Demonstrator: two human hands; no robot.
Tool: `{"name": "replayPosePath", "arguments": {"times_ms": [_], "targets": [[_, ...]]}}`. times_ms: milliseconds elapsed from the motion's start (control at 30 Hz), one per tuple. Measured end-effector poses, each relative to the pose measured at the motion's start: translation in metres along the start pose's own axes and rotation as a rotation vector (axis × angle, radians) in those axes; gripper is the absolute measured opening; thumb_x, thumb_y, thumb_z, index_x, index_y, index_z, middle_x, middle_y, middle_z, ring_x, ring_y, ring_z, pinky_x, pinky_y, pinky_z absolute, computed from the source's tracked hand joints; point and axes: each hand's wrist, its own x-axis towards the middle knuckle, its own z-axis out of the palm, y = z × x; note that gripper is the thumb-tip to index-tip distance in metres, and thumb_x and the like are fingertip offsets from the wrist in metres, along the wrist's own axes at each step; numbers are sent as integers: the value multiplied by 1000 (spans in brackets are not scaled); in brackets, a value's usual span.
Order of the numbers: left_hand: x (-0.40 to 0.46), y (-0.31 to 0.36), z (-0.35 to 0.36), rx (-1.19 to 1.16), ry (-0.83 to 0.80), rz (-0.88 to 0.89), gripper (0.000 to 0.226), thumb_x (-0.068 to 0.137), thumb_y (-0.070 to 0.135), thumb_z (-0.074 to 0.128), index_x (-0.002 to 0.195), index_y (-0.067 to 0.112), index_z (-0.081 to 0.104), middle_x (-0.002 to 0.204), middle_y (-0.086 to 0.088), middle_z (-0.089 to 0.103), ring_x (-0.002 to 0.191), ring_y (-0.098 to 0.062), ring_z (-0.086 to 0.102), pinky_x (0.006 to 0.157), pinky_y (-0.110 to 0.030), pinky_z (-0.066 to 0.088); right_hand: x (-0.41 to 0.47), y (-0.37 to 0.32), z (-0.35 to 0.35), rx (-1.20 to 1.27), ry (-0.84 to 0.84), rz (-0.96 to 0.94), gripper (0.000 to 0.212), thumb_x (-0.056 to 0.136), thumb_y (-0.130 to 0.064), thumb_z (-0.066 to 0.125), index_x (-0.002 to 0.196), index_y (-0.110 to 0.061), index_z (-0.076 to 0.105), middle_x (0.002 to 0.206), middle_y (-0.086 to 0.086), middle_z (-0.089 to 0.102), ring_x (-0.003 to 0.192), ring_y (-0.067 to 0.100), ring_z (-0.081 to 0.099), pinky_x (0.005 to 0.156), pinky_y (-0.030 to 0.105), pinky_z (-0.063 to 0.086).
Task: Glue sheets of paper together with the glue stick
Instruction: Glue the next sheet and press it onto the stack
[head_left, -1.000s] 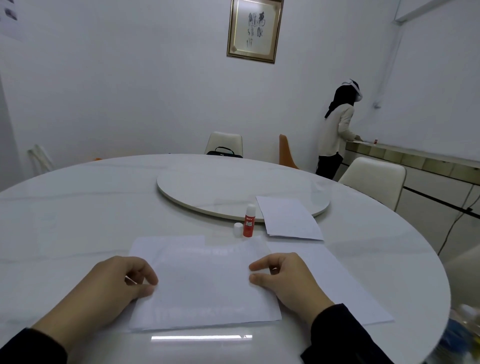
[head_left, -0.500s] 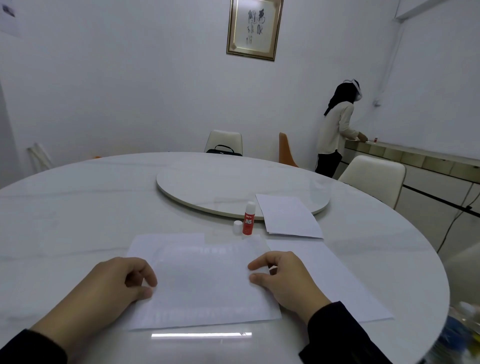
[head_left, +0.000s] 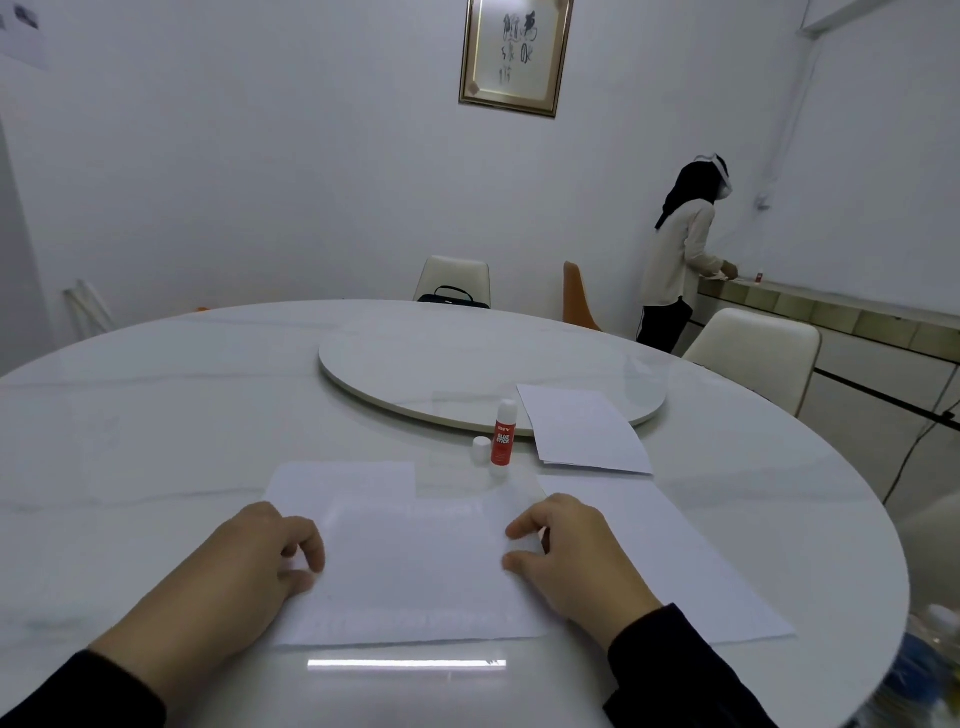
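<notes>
On a round white marble table (head_left: 156, 426), two bare hands rest at either side of a sheet of white paper (head_left: 415, 566) that lies flat at the near edge. The left hand (head_left: 249, 571) sits on the sheet's left edge with its fingers curled under, thumb tip pressing the paper; the right hand (head_left: 571, 556) sits at the right edge, thumb and forefinger close together at the paper's margin, though whether they pinch it cannot be told. A second sheet (head_left: 343, 480) shows beneath at the upper left, and another (head_left: 691, 566) extends to the right. Just beyond the paper, a red glue stick (head_left: 503, 439) stands upright and uncapped, its white cap (head_left: 481, 449) beside it on the left. A small stack of sheets (head_left: 582, 431) rests partly on the turntable (head_left: 467, 374). At the far wall, a person (head_left: 680, 260) stands at a counter (head_left: 831, 306).
</notes>
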Motion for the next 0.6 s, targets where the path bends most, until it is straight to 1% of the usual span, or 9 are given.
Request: {"name": "replayPosePath", "arguments": {"times_ms": [33, 100, 167, 200, 267, 300, 367, 433, 600], "targets": [[1, -1, 0, 35, 10, -1, 22, 85, 23, 64, 70, 37, 55, 89, 10, 46, 78, -3, 48, 60, -8, 30, 0, 2, 0, -39, 20, 2, 30, 76, -29, 74, 105, -25, 66, 96, -14, 46, 87, 3, 50, 78, 11, 39], [4, 4, 3, 26, 188, 66, 18, 86, 21, 62, 72, 32, 61, 89, 4, 48, 80, -11, 49, 63, -11, 32, 0, -3, -2, -106, 122, -47, 38, 77, -33, 72, 113, -26, 62, 114, -10, 45, 107, 13, 50, 94, 24, 42], [10, 18, 8, -42, 337, 134, 22, 89, 29, 51, 88, 17, 69, 96, -6, 56, 88, -24, 55, 74, -27, 44, 1, -19, 1, -87, 178, -151, 36, 86, -33, 62, 121, -23, 58, 130, -7, 44, 121, 15, 44, 105, 28, 37], [14, 29, 12, -29, 295, 156, 45, 88, 40, 36, 106, 12, 67, 110, -10, 58, 102, -29, 55, 86, -36, 46, 2, -29, 7, -77, 136, -191, 38, 92, -32, 53, 128, -20, 54, 140, -4, 40, 130, 15, 39, 110, 30, 32], [17, 48, 30, 85, 99, 139, 81, 77, 50, 6, 140, 12, 38, 149, -10, 35, 138, -26, 32, 112, -37, 27, 4, -44, 26, -140, -29, -238, 46, 99, -30, 37, 142, -16, 39, 156, 1, 25, 143, 16, 22, 118, 31, 18], [19, 52, 40, 149, 23, 126, 80, 79, 49, -2, 148, 15, 22, 158, -5, 18, 146, -20, 16, 117, -34, 16, 5, -47, 37, -210, -109, -252, 49, 100, -30, 31, 147, -14, 30, 159, 3, 18, 146, 16, 15, 119, 32, 13], [21, 52, 49, 208, -68, 123, 61, 94, 41, 3, 151, 18, 5, 161, 2, -1, 148, -14, -1, 119, -33, 4, 7, -44, 51, -321, -229, -239, 54, 101, -32, 22, 151, -14, 15, 162, 4, 7, 148, 16, 7, 120, 33, 7], [20, 48, 52, 230, -112, 126, 55, 100, 35, 13, 151, 19, 0, 161, 3, -5, 148, -13, -4, 119, -33, 0, 9, -38, 55, -346, -287, -176, 57, 100, -37, 19, 152, -17, 7, 162, 1, 1, 149, 14, 1, 119, 32, 1], [21, 46, 50, 227, -120, 112, 57, 99, 37, 14, 151, 20, -2, 160, 4, -7, 147, -14, -7, 119, -30, -2, 8, -35, 54, -322, -259, -68, 66, 96, -50, 19, 152, -20, 2, 162, -2, -5, 148, 12, -4, 119, 31, -2]]}}
